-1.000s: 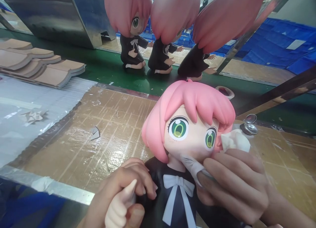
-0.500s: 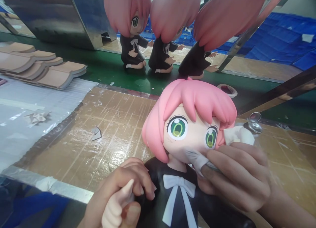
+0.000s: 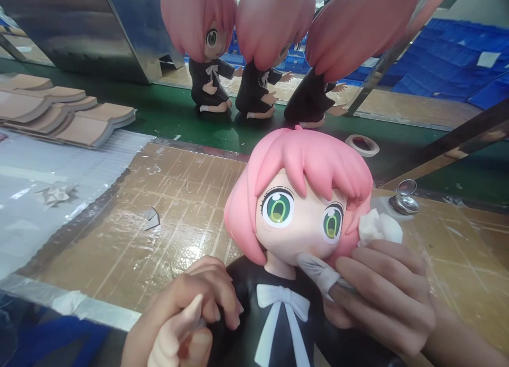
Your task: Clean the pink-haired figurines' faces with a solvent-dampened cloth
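A large figurine (image 3: pixel 314 155) with pink hair, green eyes and a black dress with a white bow faces me above the worktable. My left hand (image 3: pixel 194 293) is closed around its raised arm, by the sleeve. In my right hand (image 3: pixel 385 298) is a white cloth (image 3: pixel 318 271), wrapped over a fingertip and bunched up above the knuckles. The wrapped fingertip touches the figurine's face near the chin. The lower body of the figurine is outside the picture.
Three similar figurines (image 3: pixel 260 88) kneel on a green surface (image 3: pixel 167 99) at the back. Stacked wavy-edged boards (image 3: pixel 71 112) lie left. A tape roll (image 3: pixel 362 145) and a small metal pot with a raised lid (image 3: pixel 403 202) are at right. Metal posts (image 3: pixel 382 70) slant up behind.
The cloth-covered fingertip has shifted slightly down along the figurine's lower face. The camera view has moved a little, and my left hand keeps its hold on the arm.
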The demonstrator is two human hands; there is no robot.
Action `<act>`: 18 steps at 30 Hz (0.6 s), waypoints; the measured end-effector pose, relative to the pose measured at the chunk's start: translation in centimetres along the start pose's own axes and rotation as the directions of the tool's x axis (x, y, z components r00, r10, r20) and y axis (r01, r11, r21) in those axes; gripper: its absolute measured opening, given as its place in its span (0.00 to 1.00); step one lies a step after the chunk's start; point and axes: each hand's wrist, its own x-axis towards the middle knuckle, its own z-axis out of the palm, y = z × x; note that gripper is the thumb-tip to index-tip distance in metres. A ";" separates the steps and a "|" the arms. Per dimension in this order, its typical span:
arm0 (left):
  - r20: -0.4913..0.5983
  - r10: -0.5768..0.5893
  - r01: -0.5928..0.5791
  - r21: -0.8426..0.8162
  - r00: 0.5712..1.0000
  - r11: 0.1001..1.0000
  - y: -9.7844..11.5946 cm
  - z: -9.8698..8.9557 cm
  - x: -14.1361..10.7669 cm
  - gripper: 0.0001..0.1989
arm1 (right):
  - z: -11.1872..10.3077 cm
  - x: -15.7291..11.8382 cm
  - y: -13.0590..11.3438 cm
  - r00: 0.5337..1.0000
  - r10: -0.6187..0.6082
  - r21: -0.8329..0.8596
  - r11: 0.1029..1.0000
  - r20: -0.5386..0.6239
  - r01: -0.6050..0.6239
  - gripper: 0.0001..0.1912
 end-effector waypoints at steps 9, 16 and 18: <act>-0.059 -0.049 0.038 -0.166 0.997 0.985 -1.4 -0.2 -1.6 0.09 | 0.6 -0.5 -0.2 0.998 0.016 -0.003 1.000 -0.062 -0.017 0.14; -0.012 -0.148 0.140 -0.252 0.989 0.958 -2.3 -0.9 -2.5 0.10 | 1.0 -1.0 0.0 0.994 0.061 -0.037 0.997 -0.093 -0.065 0.09; -0.040 -0.148 0.135 -0.233 0.988 0.963 -2.2 -0.8 -2.3 0.10 | 0.8 -1.1 0.0 0.996 0.051 -0.011 0.999 -0.074 -0.052 0.13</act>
